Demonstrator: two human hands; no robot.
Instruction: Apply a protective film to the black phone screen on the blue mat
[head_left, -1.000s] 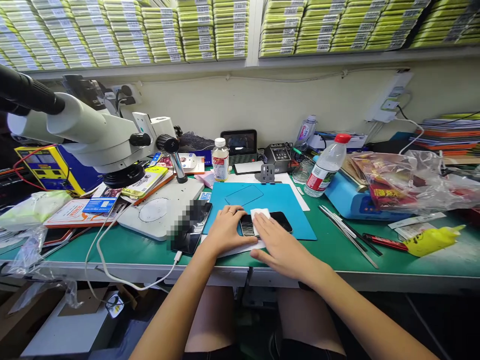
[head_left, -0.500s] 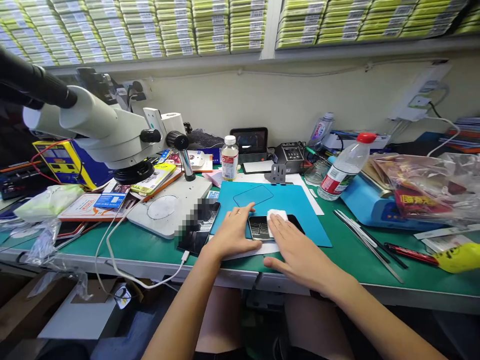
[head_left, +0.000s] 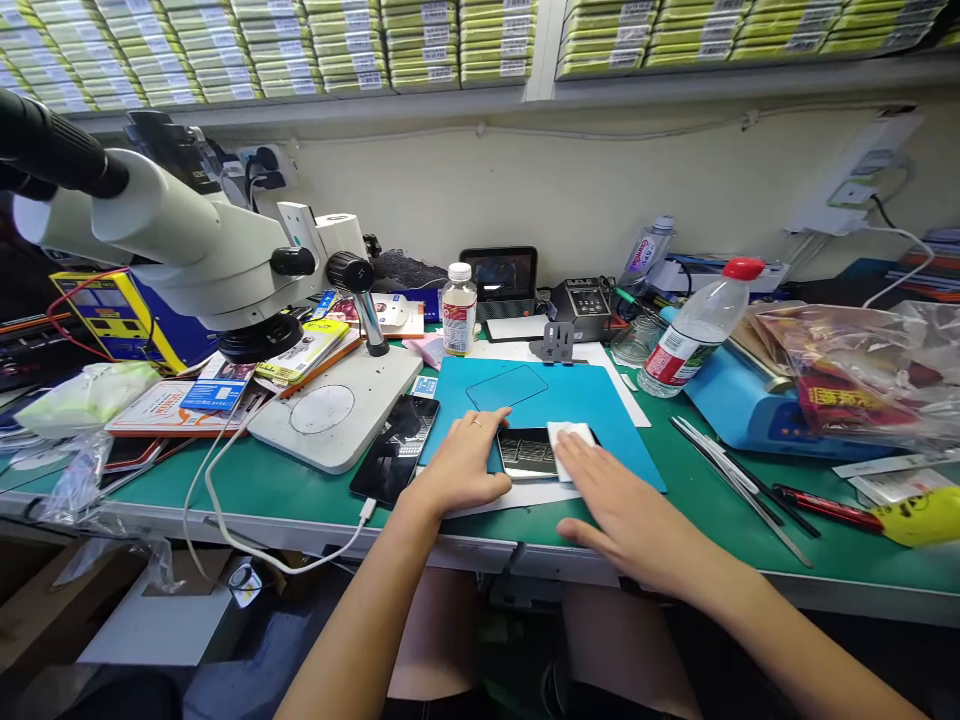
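A phone (head_left: 525, 453) with a dark reflective screen lies flat on the blue mat (head_left: 600, 395). My left hand (head_left: 461, 465) steadies its left end, thumb along the near edge and forefinger by the far edge. With stretched fingers, my right hand (head_left: 611, 490) presses a folded white wipe (head_left: 564, 440) onto the screen; the phone's right end is mostly hidden beneath. Beyond my left hand a thin dark frame (head_left: 508, 387) shaped like a phone outline rests on the mat. Left of that hand lies a second phone (head_left: 397, 450), with a white cable (head_left: 330, 560) end close by.
A microscope (head_left: 225, 255) rises at the left over its white base (head_left: 337, 400). Behind the mat stand a small capped bottle (head_left: 459, 315) and a grey slotted holder (head_left: 557, 342). To the right are a red-capped bottle (head_left: 697, 330), a blue machine (head_left: 757, 415) and metal tools (head_left: 739, 485).
My right hand has slid the white wipe a little to the right along the phone, uncovering more screen. The left hand stays at the phone's left end. The camera view has shifted slightly.
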